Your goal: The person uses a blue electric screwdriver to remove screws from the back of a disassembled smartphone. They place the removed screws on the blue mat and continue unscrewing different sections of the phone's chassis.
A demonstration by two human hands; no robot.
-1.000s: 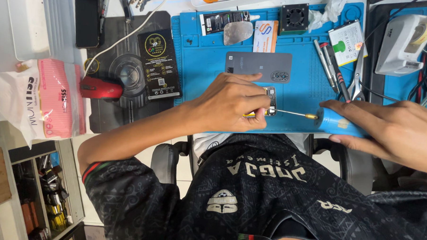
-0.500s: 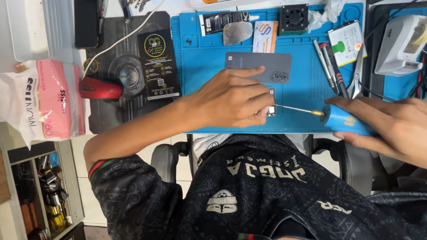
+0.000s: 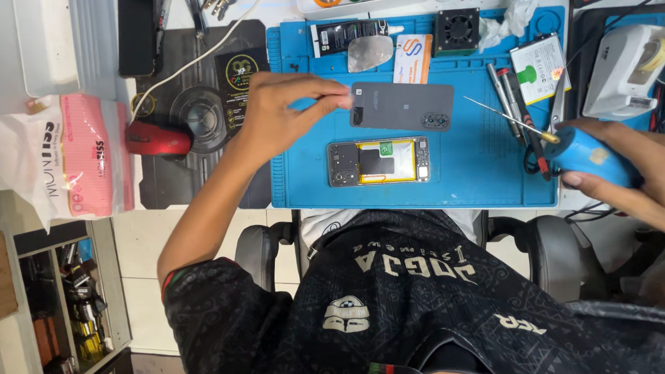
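left hand (image 3: 280,115): we had fingers pinched nearly closed at the grey back cover (image 3: 403,106) edge, maybe on a tiny part, couldn't tell | right hand (image 3: 628,175): fist wrapped around blue screwdriver (image 3: 570,147), tip pointing toward cover | opened phone (image 3: 378,160) just below our left fingertips, untouched, on blue mat (image 3: 480,177)

On the work mat (image 3: 487,178) the opened phone (image 3: 378,160) lies nearest the person, with its back cover (image 3: 409,106) just behind it. At the mat's far edge sit a tube (image 3: 346,35), a pick (image 3: 369,52), a card (image 3: 413,58) and a small fan (image 3: 456,30) (side by side). The battery (image 3: 539,60) lies at the mat's right, and beyond the left edge stand a round pad (image 3: 199,114) and a tissue pack (image 3: 76,156) on the worktop (image 3: 3,124).
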